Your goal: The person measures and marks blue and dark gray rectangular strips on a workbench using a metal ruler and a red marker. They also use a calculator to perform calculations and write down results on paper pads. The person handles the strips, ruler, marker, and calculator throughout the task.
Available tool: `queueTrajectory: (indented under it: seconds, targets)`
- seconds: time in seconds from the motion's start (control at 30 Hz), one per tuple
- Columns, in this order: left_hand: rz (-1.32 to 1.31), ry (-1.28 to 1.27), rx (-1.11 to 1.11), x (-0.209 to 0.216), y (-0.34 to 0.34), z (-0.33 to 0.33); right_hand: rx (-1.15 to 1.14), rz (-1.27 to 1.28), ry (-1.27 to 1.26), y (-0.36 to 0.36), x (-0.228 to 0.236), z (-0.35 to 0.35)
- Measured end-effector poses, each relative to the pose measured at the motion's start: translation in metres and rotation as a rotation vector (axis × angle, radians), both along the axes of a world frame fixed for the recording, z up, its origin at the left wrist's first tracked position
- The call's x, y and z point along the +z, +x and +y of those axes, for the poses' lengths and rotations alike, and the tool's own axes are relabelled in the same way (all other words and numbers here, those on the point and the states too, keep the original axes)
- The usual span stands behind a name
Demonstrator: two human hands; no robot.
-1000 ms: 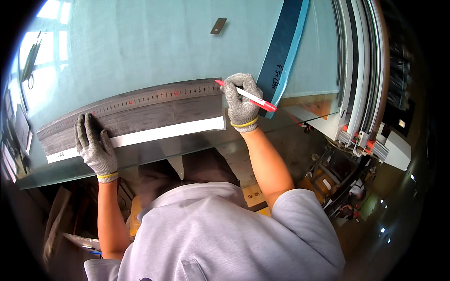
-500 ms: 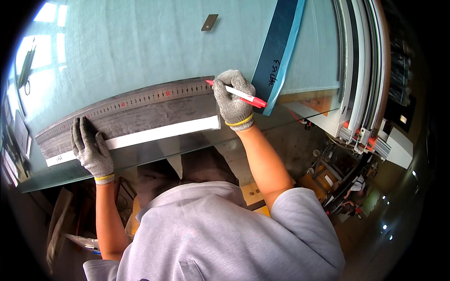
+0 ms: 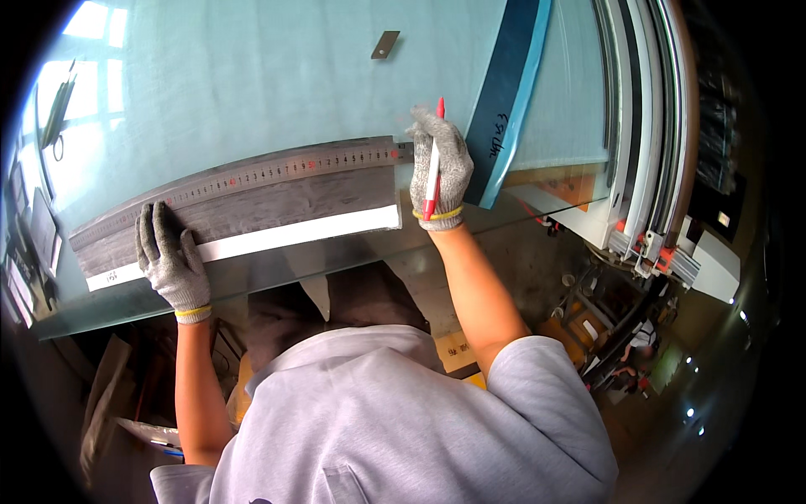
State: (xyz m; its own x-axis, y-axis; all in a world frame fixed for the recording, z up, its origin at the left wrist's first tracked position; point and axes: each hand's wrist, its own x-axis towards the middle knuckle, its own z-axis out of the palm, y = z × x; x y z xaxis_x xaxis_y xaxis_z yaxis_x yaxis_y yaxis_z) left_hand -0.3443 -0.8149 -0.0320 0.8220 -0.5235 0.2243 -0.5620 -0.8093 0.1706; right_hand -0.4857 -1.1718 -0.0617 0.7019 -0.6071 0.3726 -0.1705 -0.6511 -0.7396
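Observation:
My left hand (image 3: 174, 262), in a grey knit glove with a yellow cuff, presses with extended fingers on a dark grey strip (image 3: 290, 202) edged in white. A steel ruler (image 3: 277, 172) with red numbers lies along the strip's far edge, and its right end sticks out past the strip. Just beyond that end, my gloved right hand (image 3: 443, 164) is closed around a red-and-white pen (image 3: 433, 172). The pen runs nearly lengthwise across the palm, with a red end above the fingers. The fingertips are slightly blurred.
The pale blue-green glass tabletop (image 3: 269, 67) bears a small metal blade (image 3: 385, 44) at the back. A dark blue strip (image 3: 502, 101) with handwriting lies to the right. Metal rails (image 3: 638, 109) line the far right. Scissors (image 3: 58, 144) and papers (image 3: 46, 231) lie far left.
My right hand has lifted off the ruler's right end and moved right, uncovering it. The pen has turned from slanting leftward to nearly upright in the picture. My left hand stays on the strip.

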Motion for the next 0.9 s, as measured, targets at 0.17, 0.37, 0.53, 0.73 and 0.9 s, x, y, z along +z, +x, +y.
queueTrajectory:
  seconds: [0.17, 0.37, 0.53, 0.73, 0.9]
  targets:
    - [-0.03, 0.004, 0.014, 0.0, 0.001, -0.002, 0.25, 0.313, -0.268, -0.014, 0.034, -0.012]
    - [-0.04, 0.018, 0.043, -0.004, 0.0, 0.001, 0.426, 0.57, -0.236, -0.054, 0.053, 0.002]
    - [-0.039, -0.019, 0.059, -0.004, -0.001, 0.003, 0.439, 0.643, -0.351, -0.114, 0.052, 0.066]
    - [-0.001, -0.055, 0.067, 0.004, 0.0, 0.004, 0.093, 0.539, -0.399, -0.115, 0.039, 0.116]
    - [0.021, -0.089, 0.056, 0.0, 0.005, 0.012, 0.119, 0.736, -0.448, -0.105, 0.042, 0.131]
